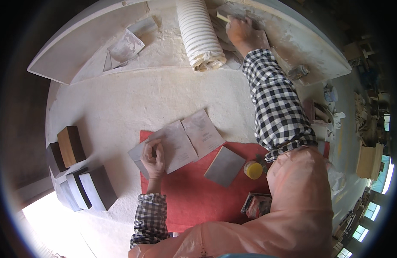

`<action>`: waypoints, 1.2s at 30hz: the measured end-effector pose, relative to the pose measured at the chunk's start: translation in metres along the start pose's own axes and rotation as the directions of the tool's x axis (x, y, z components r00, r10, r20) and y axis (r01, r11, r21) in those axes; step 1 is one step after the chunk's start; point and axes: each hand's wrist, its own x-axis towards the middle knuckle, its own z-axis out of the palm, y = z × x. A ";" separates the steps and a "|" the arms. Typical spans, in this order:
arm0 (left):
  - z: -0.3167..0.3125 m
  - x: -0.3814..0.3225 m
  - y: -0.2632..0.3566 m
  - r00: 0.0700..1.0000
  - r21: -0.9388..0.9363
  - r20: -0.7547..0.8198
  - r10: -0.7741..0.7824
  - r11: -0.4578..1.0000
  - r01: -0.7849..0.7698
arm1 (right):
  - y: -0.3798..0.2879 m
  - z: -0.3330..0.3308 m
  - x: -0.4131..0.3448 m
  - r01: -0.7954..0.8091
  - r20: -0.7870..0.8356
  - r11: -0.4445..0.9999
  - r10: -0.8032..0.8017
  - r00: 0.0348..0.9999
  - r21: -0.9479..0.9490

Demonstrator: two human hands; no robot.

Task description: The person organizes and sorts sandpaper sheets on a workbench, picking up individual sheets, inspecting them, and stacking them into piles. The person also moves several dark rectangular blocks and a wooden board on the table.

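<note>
My left hand [153, 158] rests with curled fingers over sandpaper sheets [175, 146] at the upper left of a red cloth [198, 200]; whether it holds anything is unclear. My right hand [242, 32] reaches to the far side of the table, closed on a thin pale strip or block [223, 16], above dusty sheets there. A second printed sandpaper sheet [203, 133] adjoins the first. On the cloth lies a grey flat rectangular block [224, 166], beside a small jar with a yellow lid [253, 170]. Nearer my body sits a dark, red-smeared tool or container [257, 205].
A ribbed white hose [201, 32] lies at the far middle, between worn sheets [126, 46] and my right hand. Dark and brown blocks [71, 146] stand at the left, with grey ones [98, 188] nearer. A glass jar [299, 72] lies by the raised far-right panel [301, 42].
</note>
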 end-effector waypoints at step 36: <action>-0.003 -0.007 -0.004 0.994 0.174 0.017 0.104 0.979 -0.105 | 0.035 -0.012 -0.083 -0.336 0.040 0.936 0.334 0.942 0.101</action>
